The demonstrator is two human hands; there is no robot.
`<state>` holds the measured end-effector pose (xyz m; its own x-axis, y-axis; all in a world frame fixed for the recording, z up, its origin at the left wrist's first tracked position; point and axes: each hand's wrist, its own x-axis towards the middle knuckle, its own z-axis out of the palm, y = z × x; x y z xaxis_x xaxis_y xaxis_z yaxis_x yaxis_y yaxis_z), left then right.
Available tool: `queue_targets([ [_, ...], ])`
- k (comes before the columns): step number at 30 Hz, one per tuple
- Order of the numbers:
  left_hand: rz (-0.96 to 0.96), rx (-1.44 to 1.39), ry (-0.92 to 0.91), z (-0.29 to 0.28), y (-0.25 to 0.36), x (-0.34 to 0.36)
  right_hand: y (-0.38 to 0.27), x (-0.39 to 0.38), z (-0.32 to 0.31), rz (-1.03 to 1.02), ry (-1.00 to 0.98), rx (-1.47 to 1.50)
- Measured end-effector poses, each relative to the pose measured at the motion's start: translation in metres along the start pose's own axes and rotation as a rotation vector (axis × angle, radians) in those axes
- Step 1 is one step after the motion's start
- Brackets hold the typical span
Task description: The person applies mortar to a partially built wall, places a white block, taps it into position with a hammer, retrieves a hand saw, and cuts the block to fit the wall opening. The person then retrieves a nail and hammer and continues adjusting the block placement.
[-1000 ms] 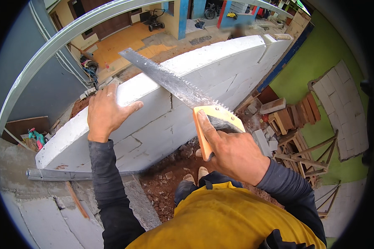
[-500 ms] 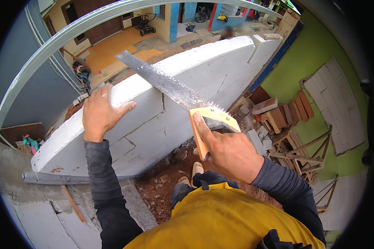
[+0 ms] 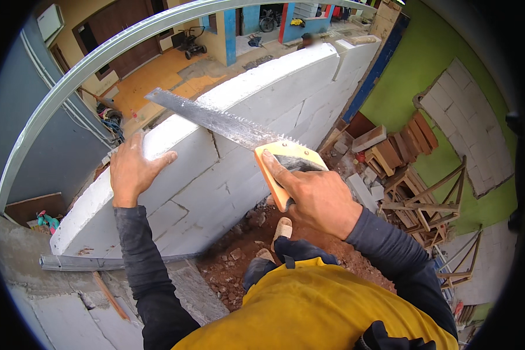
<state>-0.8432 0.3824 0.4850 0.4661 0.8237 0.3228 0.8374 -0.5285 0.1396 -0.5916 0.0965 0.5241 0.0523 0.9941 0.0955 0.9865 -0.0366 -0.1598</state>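
My right hand [image 3: 326, 198] is wrapped around the light wood and black handle of a hand saw [image 3: 224, 123]. The grey, dust-specked blade lies slantwise across the top edge of a white block wall [image 3: 262, 116], its toothed edge turned up and to the right. Its tip sticks out beyond the far side. To the left of the blade, my left hand [image 3: 135, 169] rests on the wall's top, fingers stretched toward the far edge and thumb apart. A dark crack runs down the wall face just below the blade.
A curved-looking metal channel [image 3: 76, 76] spans above the wall. Beneath me lie red soil and rubble [image 3: 233, 256]. Bricks [image 3: 414, 140] and wooden frames [image 3: 426, 207] stand by the green wall at right. A partly hidden person [image 3: 307, 41] is beyond the wall.
The whole view has shifted slightly, with the wall moving left in the picture. The saw lies at a slightly flatter angle. Both hands keep their places on saw and wall.
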Motion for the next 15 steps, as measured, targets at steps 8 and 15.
queue_targets([
  [8, -0.016, -0.013, -0.025, -0.003, 0.003, -0.001, 0.021, 0.000, 0.017, -0.006, 0.040, -0.068],
  [15, -0.016, 0.001, -0.009, -0.004, 0.004, -0.001, 0.026, -0.001, 0.003, 0.061, -0.040, -0.048],
])
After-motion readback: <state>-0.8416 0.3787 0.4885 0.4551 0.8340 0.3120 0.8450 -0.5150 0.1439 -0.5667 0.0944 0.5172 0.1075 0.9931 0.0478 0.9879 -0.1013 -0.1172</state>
